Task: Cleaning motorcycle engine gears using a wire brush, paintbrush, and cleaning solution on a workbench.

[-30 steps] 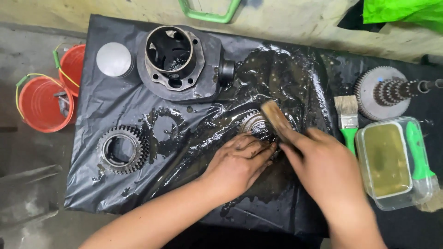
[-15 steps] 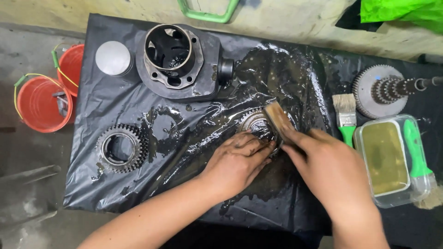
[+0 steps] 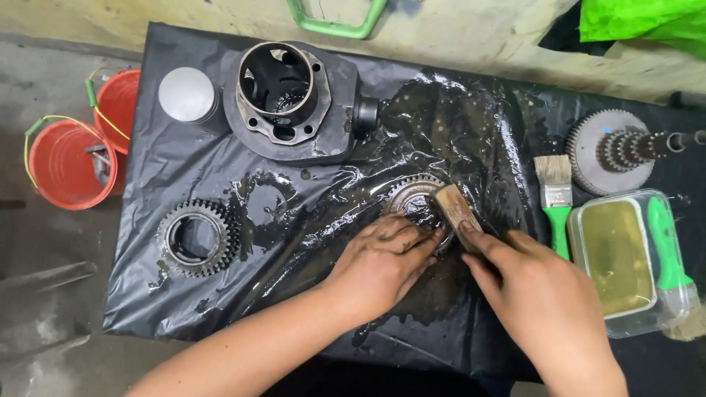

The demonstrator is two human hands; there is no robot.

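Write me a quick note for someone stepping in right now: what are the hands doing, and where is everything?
Left hand: pressing down on the gear on the wet black sheet.
Right hand: holding a brush with its head on that gear.
Done: gear and sheet are wet with fluid.
Left: second gear lies apart to the left; whether it is clean is unclear.

Open wet black sheet (image 3: 309,242) between loose gear ring (image 3: 197,237) at left and both hands (image 3: 382,261) at centre. Far side blocked by engine cylinder (image 3: 290,103). Right crowded by paintbrush (image 3: 557,198), plastic tub (image 3: 625,257) and gear shaft (image 3: 614,151). Red buckets (image 3: 70,165) off left edge.
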